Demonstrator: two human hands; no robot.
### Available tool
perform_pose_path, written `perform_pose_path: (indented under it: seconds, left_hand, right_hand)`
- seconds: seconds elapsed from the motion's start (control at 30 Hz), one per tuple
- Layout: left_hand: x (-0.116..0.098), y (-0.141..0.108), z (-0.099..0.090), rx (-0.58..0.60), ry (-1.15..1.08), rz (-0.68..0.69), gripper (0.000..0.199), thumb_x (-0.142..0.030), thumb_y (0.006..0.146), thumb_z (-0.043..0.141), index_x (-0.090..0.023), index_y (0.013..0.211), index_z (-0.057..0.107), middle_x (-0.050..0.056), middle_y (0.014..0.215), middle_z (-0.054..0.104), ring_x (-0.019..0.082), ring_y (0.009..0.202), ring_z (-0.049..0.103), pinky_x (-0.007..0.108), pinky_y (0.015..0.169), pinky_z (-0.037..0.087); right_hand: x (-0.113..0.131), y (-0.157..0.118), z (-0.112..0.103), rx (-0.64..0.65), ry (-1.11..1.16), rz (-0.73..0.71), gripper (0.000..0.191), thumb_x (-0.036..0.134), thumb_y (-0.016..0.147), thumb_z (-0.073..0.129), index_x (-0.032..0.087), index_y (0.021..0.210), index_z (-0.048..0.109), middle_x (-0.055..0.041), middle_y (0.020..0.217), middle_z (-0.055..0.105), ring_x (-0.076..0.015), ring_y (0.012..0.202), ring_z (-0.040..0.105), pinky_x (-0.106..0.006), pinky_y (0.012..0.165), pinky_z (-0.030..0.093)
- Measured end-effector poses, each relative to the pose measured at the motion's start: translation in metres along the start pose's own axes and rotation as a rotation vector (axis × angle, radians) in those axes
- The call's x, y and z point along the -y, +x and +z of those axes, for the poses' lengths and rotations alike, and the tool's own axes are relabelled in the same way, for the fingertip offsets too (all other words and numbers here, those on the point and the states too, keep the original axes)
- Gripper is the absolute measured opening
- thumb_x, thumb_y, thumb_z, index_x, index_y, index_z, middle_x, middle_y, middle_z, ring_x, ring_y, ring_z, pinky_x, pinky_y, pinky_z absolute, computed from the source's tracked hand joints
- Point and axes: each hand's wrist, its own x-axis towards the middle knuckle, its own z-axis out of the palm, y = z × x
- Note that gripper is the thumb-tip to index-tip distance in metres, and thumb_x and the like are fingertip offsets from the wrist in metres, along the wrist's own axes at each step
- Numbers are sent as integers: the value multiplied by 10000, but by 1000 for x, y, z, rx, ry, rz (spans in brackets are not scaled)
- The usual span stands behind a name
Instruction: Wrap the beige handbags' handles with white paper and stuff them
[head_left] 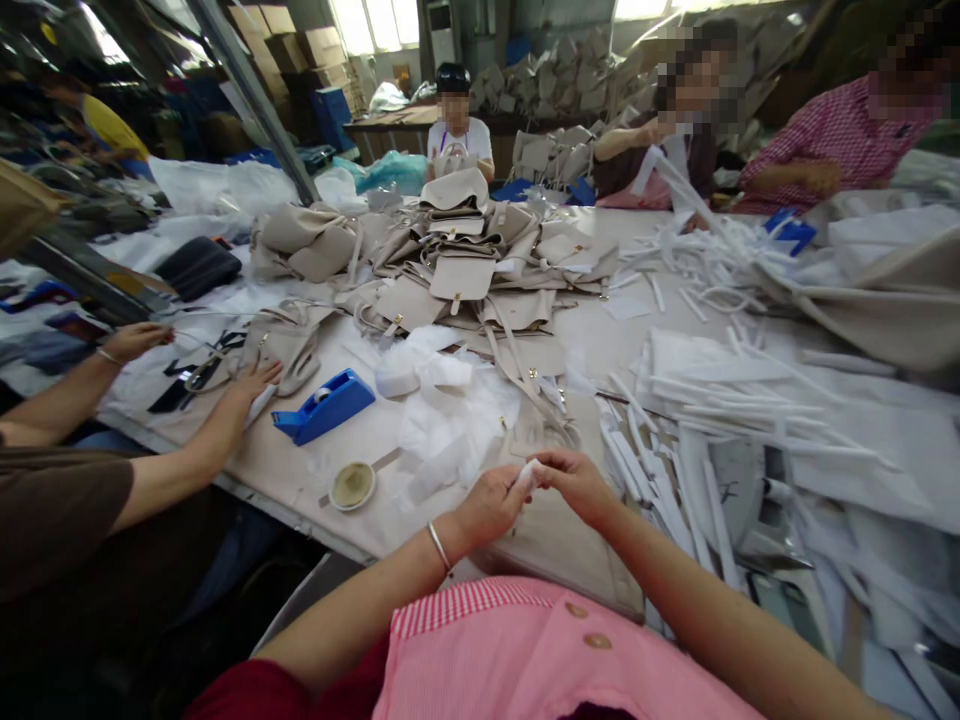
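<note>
My left hand point(487, 508) and my right hand point(583, 485) meet in front of me, fingers pinched together. Between their fingertips is a small piece of white, soft-looking wrapping point(529, 474); whether it is paper or foam I cannot tell. Both hands are above a beige bag point(559, 545) lying at the table's near edge. A strap with small gold-coloured metal fittings point(532, 373) runs from the bag toward a pile of similar beige bags point(461, 280). Crumpled white wrapping sheets point(457, 400) lie just beyond my left hand.
A blue tape dispenser point(330, 405) and a small round tub point(352, 486) stand to the left. White paper rolls and strips point(675, 490) cover the right side. A co-worker's hands point(255, 385) handle a beige bag at left. Other people sit across the table.
</note>
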Motion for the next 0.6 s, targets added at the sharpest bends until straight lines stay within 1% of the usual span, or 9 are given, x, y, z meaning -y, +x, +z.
perform_pose_path:
  seconds: [0.07, 0.13, 0.2, 0.27, 0.3, 0.37, 0.47, 0.57, 0.6]
  left_hand:
    - [-1, 2, 2, 41, -84, -44, 435, -469, 965, 391, -155, 789, 634, 26, 685, 624, 128, 597, 567, 250, 598, 435]
    - [1, 5, 4, 25, -163, -118, 421, -493, 934, 454, -147, 788, 644, 30, 686, 635, 132, 591, 582, 250, 581, 445]
    - [6, 10, 5, -33, -288, -228, 389, -501, 893, 527, -142, 821, 660, 40, 707, 658, 147, 629, 613, 259, 602, 470]
    - [12, 16, 4, -120, -473, -354, 354, -486, 849, 596, -139, 866, 665, 54, 750, 685, 162, 683, 644, 277, 653, 500]
    - [15, 19, 3, -167, -575, -410, 338, -470, 828, 628, -138, 878, 663, 61, 777, 696, 167, 708, 654, 288, 682, 512]
    - [21, 23, 1, -251, -769, -487, 305, -425, 791, 682, -134, 876, 650, 73, 822, 708, 172, 744, 667, 307, 727, 528]
    - [24, 23, -1, -362, -961, -516, 262, -349, 767, 719, -133, 886, 632, 76, 853, 705, 177, 790, 677, 308, 734, 541]
    - [23, 21, -3, -482, -1005, -540, 245, -300, 763, 712, -141, 925, 619, 58, 849, 692, 172, 784, 679, 280, 673, 537]
    - [23, 21, -4, -510, -1001, -556, 243, -295, 762, 705, -144, 930, 615, 51, 842, 687, 168, 766, 678, 273, 654, 534]
  right_hand:
    - [2, -4, -2, -19, -52, -23, 215, 391, 753, 696, 178, 781, 700, -1, 663, 649, -153, 641, 568, -287, 630, 452]
    - [2, -9, -3, -83, -134, -67, 194, 368, 777, 667, 186, 832, 701, -15, 738, 682, -172, 701, 598, -300, 668, 465]
    - [1, -14, -3, -184, -227, -82, 204, 345, 821, 610, 190, 921, 696, -30, 819, 702, -182, 746, 613, -310, 699, 469]
    - [-2, -20, 0, -243, -324, -66, 204, 331, 850, 567, 186, 929, 687, -36, 818, 697, -180, 738, 609, -310, 697, 463]
    - [-3, -22, 4, -226, -372, -61, 194, 330, 851, 566, 185, 903, 683, -36, 799, 689, -178, 728, 604, -307, 688, 457]
    - [-6, -27, 15, -130, -477, -88, 183, 340, 813, 630, 187, 901, 678, -42, 834, 686, -184, 755, 601, -303, 693, 451]
    - [-13, -30, 38, -21, -653, -141, 304, 330, 731, 731, 186, 988, 659, -61, 949, 681, -198, 818, 597, -306, 722, 453]
    - [-20, -30, 59, 24, -894, -196, 117, 261, 825, 624, 161, 879, 649, -71, 856, 659, -183, 755, 581, -300, 708, 451]
    - [-21, -29, 65, 45, -973, -240, 109, 238, 852, 578, 153, 854, 645, -81, 844, 652, -183, 747, 577, -301, 707, 453]
